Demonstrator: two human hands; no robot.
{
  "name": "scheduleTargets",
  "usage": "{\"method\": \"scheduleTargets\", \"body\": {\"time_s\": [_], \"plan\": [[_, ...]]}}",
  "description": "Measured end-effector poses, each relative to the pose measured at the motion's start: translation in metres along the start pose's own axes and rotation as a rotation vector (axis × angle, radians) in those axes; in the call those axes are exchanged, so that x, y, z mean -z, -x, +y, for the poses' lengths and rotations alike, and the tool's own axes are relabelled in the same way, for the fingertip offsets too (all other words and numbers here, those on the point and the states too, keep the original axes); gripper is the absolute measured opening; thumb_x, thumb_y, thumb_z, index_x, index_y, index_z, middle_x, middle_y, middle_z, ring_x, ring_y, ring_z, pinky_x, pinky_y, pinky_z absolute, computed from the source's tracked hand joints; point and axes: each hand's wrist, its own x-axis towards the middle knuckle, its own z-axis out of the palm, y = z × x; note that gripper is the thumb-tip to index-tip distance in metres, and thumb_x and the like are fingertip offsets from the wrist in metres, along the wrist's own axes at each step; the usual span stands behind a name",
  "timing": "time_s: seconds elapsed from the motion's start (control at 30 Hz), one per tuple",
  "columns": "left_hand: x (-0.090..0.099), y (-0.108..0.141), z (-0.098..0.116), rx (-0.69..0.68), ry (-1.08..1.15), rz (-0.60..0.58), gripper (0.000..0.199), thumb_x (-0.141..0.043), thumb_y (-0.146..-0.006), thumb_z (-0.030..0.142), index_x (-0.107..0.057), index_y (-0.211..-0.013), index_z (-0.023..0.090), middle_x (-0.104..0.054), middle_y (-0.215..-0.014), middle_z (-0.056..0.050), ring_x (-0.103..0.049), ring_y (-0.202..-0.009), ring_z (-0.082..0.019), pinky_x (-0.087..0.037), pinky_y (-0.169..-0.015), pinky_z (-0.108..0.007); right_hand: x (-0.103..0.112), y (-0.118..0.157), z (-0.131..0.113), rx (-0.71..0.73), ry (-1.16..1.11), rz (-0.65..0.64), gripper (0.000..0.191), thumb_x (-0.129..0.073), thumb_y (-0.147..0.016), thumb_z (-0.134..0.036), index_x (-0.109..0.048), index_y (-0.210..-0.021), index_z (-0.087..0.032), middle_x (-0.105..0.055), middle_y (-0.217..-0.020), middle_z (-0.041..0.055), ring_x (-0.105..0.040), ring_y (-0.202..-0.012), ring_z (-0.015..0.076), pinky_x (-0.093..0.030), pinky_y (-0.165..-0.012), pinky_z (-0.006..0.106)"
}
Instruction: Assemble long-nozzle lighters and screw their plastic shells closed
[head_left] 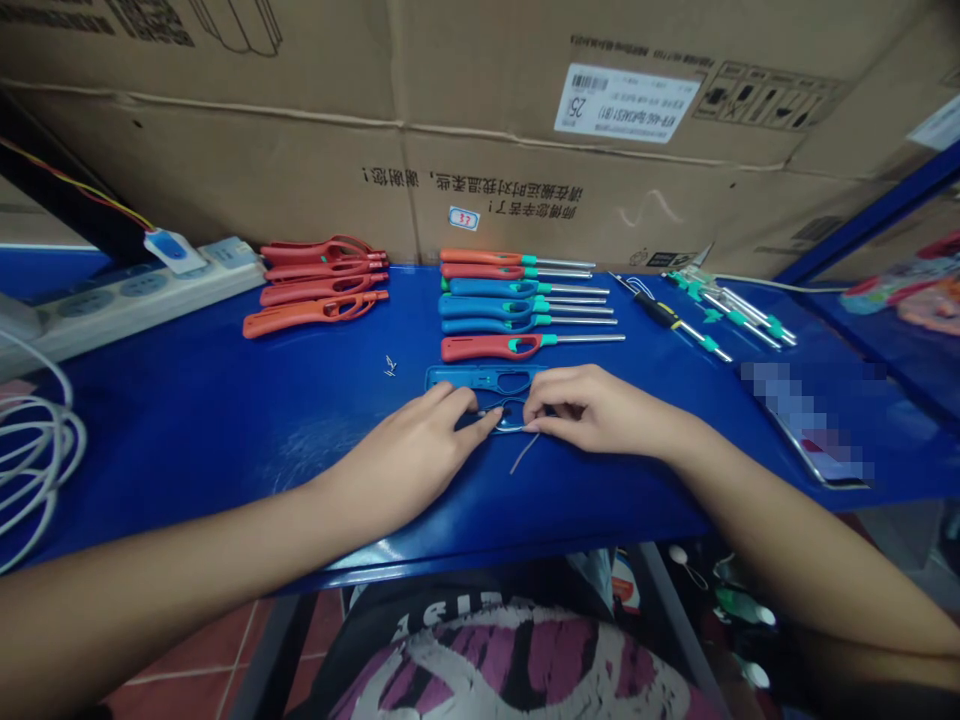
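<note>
Near the table's front edge, a blue lighter half-shell (480, 378) lies with another blue piece just in front of it, partly hidden by my fingers. My left hand (442, 430) rests on the left of these pieces, thumb and index finger apart and pressing on the front piece. At its right end my right hand (581, 410) has its thumb and fingers pinched together on a thin wire (525, 453), which hangs toward the front edge. Small screws (390, 366) lie to the left.
Behind my hands lie several lighters with metal tubes (529, 307). Several red and orange shells (322, 285) sit left, beside a power strip (127, 300). A screwdriver (660, 308), tube parts (742, 312) and a phone (810, 425) are right. A carton (300, 140) stands behind.
</note>
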Motion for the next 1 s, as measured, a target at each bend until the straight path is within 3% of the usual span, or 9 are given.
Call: {"method": "scheduleTargets", "body": {"time_s": [0.27,0.53,0.73,1.0], "plan": [[-0.003,0.001,0.002,-0.024,-0.054,0.035,0.042,-0.038,-0.103,0.014,-0.057,-0.14,0.01,-0.061,-0.105,-0.015,-0.06,-0.095,-0.028,-0.06,-0.078,-0.043,0.003,0.005,-0.001,0.068,0.152,-0.039,0.013,-0.059,-0.096,-0.018,-0.072,-0.099,-0.017,-0.071,-0.1,0.006,-0.067,-0.087,0.015,-0.049,-0.077,0.026],[0.002,-0.004,0.003,-0.011,-0.049,0.072,0.039,-0.037,-0.106,0.023,-0.067,-0.122,0.003,-0.065,-0.095,-0.014,-0.063,-0.089,-0.027,-0.061,-0.076,-0.041,0.004,0.004,0.001,0.022,0.137,-0.035,0.005,-0.065,-0.091,-0.016,-0.069,-0.094,-0.016,-0.066,-0.09,0.0019,-0.056,-0.066,0.0086,-0.042,-0.062,0.021],[0.005,-0.006,0.003,-0.002,-0.029,0.066,0.034,-0.041,-0.106,0.022,-0.07,-0.111,0.006,-0.065,-0.091,-0.011,-0.063,-0.085,-0.025,-0.06,-0.073,-0.038,0.003,0.005,0.003,0.075,0.135,-0.034,0.014,-0.059,-0.097,-0.02,-0.073,-0.101,-0.018,-0.069,-0.1,0.0052,-0.065,-0.086,0.0135,-0.048,-0.077,0.025],[-0.003,-0.006,-0.005,-0.041,0.097,0.153,0.032,-0.049,-0.103,0.025,-0.069,-0.119,0.005,-0.067,-0.096,-0.012,-0.063,-0.089,-0.026,-0.061,-0.077,-0.04,-0.008,-0.001,0.006,0.019,0.181,0.127,0.013,-0.059,-0.097,-0.022,-0.071,-0.1,-0.017,-0.071,-0.092,0.0038,-0.064,-0.077,0.0132,-0.047,-0.068,0.025]]}}
